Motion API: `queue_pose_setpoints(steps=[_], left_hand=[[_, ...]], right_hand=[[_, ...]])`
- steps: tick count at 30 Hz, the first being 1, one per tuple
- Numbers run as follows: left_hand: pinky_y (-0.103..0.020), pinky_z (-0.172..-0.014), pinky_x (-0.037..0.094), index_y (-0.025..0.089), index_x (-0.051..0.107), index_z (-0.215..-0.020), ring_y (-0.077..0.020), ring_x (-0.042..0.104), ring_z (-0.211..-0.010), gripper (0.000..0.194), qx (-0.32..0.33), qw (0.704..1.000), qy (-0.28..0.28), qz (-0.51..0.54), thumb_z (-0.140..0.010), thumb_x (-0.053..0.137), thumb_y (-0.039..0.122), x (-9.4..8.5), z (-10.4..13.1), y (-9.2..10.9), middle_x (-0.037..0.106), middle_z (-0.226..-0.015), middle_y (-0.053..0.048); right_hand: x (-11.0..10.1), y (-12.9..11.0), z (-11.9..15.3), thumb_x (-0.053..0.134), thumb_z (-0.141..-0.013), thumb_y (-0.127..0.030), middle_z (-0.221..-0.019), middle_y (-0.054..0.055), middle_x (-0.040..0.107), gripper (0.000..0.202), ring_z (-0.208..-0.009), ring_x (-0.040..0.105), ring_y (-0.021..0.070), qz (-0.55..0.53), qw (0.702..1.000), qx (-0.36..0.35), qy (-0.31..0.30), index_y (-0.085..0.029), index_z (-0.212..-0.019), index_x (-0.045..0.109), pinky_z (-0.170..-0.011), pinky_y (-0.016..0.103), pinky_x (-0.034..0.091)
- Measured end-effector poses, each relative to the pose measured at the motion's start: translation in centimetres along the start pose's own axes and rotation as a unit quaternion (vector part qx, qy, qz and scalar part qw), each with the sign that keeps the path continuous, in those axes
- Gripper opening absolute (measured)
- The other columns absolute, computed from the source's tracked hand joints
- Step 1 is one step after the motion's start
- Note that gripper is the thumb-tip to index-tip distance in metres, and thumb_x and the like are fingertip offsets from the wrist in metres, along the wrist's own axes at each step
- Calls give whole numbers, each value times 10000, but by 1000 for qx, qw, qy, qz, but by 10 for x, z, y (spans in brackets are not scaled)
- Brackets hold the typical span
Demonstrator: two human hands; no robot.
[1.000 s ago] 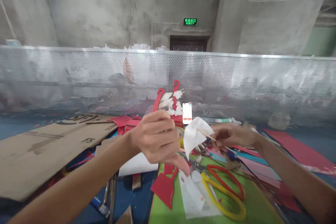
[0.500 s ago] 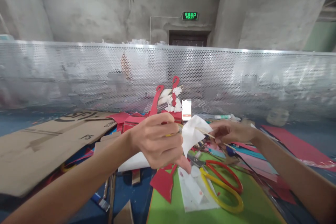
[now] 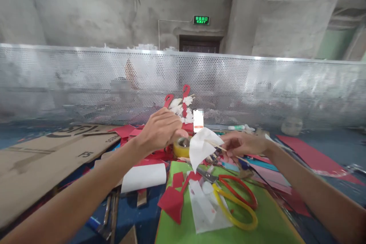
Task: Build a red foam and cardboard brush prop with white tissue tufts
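My right hand (image 3: pixel 244 144) pinches a thin wooden stick (image 3: pixel 219 146). A curved piece of white paper (image 3: pixel 202 145) is at the stick's left end, above the green board (image 3: pixel 168 219). My left hand (image 3: pixel 161 127) is beside a roll of yellowish tape (image 3: pixel 181 151), its fingers curled and their tips mostly hidden. I cannot tell if anything is between them. Scissors (image 3: pixel 236 204) with one red and one yellow handle lie on the board. Near them are white paper scraps (image 3: pixel 197 209) and red cut pieces (image 3: pixel 173 202).
Red stand-like shapes with white paper flowers (image 3: pixel 187 114) rise at the back, beside a phone (image 3: pixel 198 121). Flattened cardboard (image 3: pixel 54 160) covers the left side. A white paper roll (image 3: pixel 144 177) lies left of the board. A perforated metal panel (image 3: pixel 228 87) stands behind.
My left hand has moved back and to the left, away from the white paper and over by the tape roll. My right hand still holds the stick. The view has shifted slightly.
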State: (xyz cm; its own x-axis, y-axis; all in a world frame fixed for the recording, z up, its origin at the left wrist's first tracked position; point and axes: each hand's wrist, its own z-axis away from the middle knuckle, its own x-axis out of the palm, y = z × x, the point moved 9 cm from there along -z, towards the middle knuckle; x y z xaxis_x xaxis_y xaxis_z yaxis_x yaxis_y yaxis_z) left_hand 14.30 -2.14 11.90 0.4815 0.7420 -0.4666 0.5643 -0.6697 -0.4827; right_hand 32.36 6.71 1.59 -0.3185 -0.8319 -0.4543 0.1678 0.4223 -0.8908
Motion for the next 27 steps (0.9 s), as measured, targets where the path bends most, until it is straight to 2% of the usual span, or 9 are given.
queue_pose_setpoints(steps=[3,5,7,9,12,16,20,23,27], left_hand=[[-295,-628,344,203,459,-704,-143,464,-558,472,-129,988,-85,23,-1053,233,426,25,14,-35,506,-585,11],[-276,-569,318,202,493,-786,-140,453,-507,424,-227,961,-151,39,-1045,242,425,44,29,-55,484,-554,29],[-260,-538,322,192,529,-948,-134,455,-463,323,-284,930,-212,98,-1032,271,366,64,43,-63,496,-545,46],[-251,-549,373,177,513,-1151,-133,505,-495,262,-279,909,-243,192,-1000,334,294,78,49,-56,577,-624,31],[-265,-699,476,190,489,-1298,-174,625,-778,357,-228,888,-254,310,-953,432,258,86,50,-36,681,-958,-68],[-331,-912,478,202,589,-1212,-237,596,-1083,296,-212,838,-264,428,-948,466,253,92,49,-17,653,-1179,-107],[-298,-746,495,175,630,-1045,-199,625,-882,294,-291,794,-255,470,-997,427,383,103,48,-15,685,-998,-76],[-258,-632,449,145,639,-870,-155,574,-723,340,-328,806,-233,435,-978,481,426,107,46,-18,638,-813,-39],[-235,-626,447,142,710,-904,-138,579,-747,260,-321,824,-197,424,-945,546,340,112,47,-16,639,-910,-57]], right_hand=[[0,2,-2,693,-900,-341,-876,66,738,330,-590,621,84,7,1000,-8,2,-136,-1151,632,-543,188,513],[0,1,-3,684,-905,-360,-885,72,740,353,-583,620,84,15,1000,-17,-2,-132,-1169,629,-536,187,509],[3,1,-5,665,-918,-372,-901,81,743,408,-568,614,81,23,1000,-17,-12,-134,-1245,605,-520,182,500],[6,1,-8,655,-926,-377,-907,83,744,488,-561,610,80,27,999,-15,-19,-147,-1344,556,-516,180,493],[9,0,-14,651,-929,-379,-899,79,743,547,-564,610,83,25,999,-21,-18,-160,-1410,511,-537,190,495],[10,4,-21,642,-935,-366,-888,71,740,506,-577,596,85,39,999,-21,5,-161,-1385,536,-558,202,486],[3,15,-27,652,-922,-374,-873,55,733,503,-669,633,122,61,996,-16,58,-197,-1382,546,-582,216,482],[-1,24,-30,658,-912,-364,-872,44,729,580,-645,629,123,54,995,-7,88,-227,-1447,481,-582,229,488],[4,27,-36,622,-919,-299,-880,48,727,562,-530,562,92,63,993,7,105,-208,-1453,469,-529,231,484]])
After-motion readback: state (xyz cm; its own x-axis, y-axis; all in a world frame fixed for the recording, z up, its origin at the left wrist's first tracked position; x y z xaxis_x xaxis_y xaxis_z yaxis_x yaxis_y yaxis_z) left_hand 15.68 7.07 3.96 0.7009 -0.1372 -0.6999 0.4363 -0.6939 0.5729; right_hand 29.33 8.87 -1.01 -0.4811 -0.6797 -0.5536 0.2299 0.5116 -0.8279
